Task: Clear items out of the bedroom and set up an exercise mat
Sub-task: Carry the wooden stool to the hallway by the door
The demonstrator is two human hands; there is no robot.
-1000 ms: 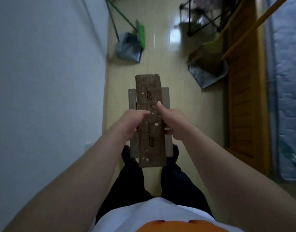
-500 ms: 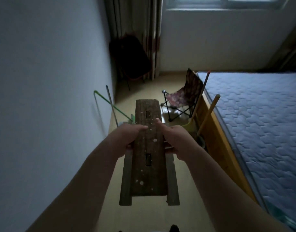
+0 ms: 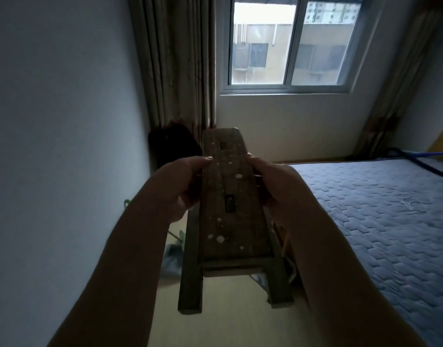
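wooden stool [image 3: 230,221] is mid frame, held up off the floor [image 3: 228,326], paint-flecked seat facing the camera, near legs pointing down at lower centre. left hand [image 3: 180,189] grasps the seat's left long edge with the thumb on top, and right hand [image 3: 278,189] grasps the right long edge the same way. both hold around mid length, likely so the weight balances and the stool doesn't tip. it sits in the narrow strip between the wall [image 3: 65,121] at left and the blue mattress [image 3: 378,221] at right, probably kept lengthwise to fit the gap. window [image 3: 290,41] is at top centre, with a curtain [image 3: 175,71] left of it. a grey dustpan [image 3: 172,259] lies low, left of the stool, partly hidden. looks like the clearing-out step, stool on its way out. no mat in view.
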